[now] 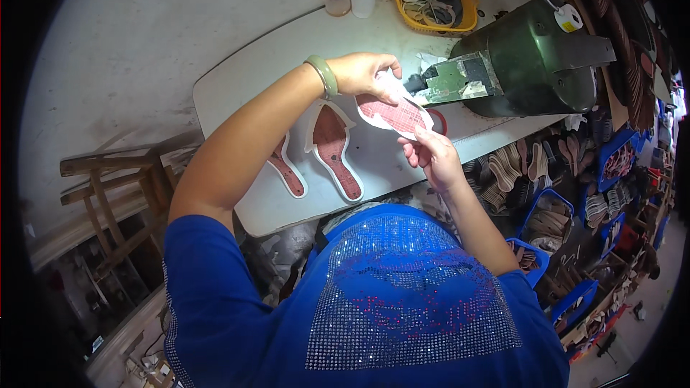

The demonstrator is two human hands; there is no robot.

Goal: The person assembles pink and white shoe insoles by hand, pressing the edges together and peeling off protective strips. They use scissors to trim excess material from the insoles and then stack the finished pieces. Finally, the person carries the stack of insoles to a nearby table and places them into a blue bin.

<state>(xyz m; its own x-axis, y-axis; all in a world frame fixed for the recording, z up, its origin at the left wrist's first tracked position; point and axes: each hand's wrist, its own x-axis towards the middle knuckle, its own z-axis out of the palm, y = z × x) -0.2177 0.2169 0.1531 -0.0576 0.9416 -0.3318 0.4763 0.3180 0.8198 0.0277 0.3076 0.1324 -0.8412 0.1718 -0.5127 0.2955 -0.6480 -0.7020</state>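
The sole (392, 113) is in the air above the desk (251, 79), held between the 2 hands near the green machine (532, 57). On its red face there is dark printed lettering, small and partly covered by a thumb. The face has a fine checked pattern, and a white border with uneven edge goes around it. The left hand (370, 75) grips the upper part, with the thumb pressed on the face. The right hand (435, 158) pinches the lower end, its other fingers curled.

On the desk lie 2 more soles: the full sole (332, 151) is pointed at its wide end, with white border and small dark marks; the other sole (287, 172) is partly hidden behind the left forearm. A red ring (440, 122) lies just beside the held sole.

The machine is rounded, of dark glossy surface, and its flat plate (460, 75) carries torn pale patches. Above it, a white fixture (568, 18) bears a yellow label, too small to read. At the far edge stand 2 plastic bottles, the red-tipped bottle (336, 3) and the blue-capped bottle (364, 0), beside a yellow basket (468, 14) of mixed scraps.
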